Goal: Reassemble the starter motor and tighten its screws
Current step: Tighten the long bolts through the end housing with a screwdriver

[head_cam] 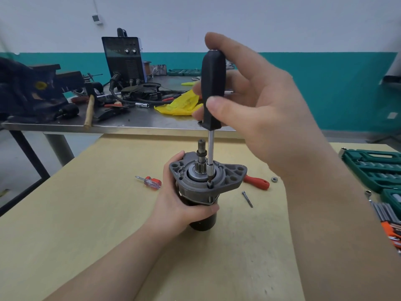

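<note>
The starter motor (204, 187) stands upright near the middle of the pale wooden tabletop (86, 235), its black cylindrical body down and its grey cast mounting flange up, with the pinion gear and shaft (201, 157) rising from the centre. The left hand (182, 205) is wrapped around the body just under the flange, fingers curled across the front, thumb behind the flange's left edge. A black-handled screwdriver (211, 101) stands nearly vertical just right of the shaft, its bit seated on a screw (209, 185) at the near rim of the flange. The right hand (260, 105) holds the handle with the fingertips, thumb on the near side, index finger arched over the top end; the palm is off the handle.

On the tabletop beside the motor lie a small red screwdriver with a clear handle (149, 181) to the left, a red-handled tool (257, 182) partly hidden behind the flange on the right, a loose long bolt (247, 199) in front of it, and a nut (274, 179) further right. At the right edge sit green socket-set cases (373, 166) and a bunch of hex keys (388, 216). Beyond is a steel workbench (130, 124) carrying a welding machine (123, 58), a vice (32, 90), a hammer (89, 110) and a yellow cloth (182, 104).
</note>
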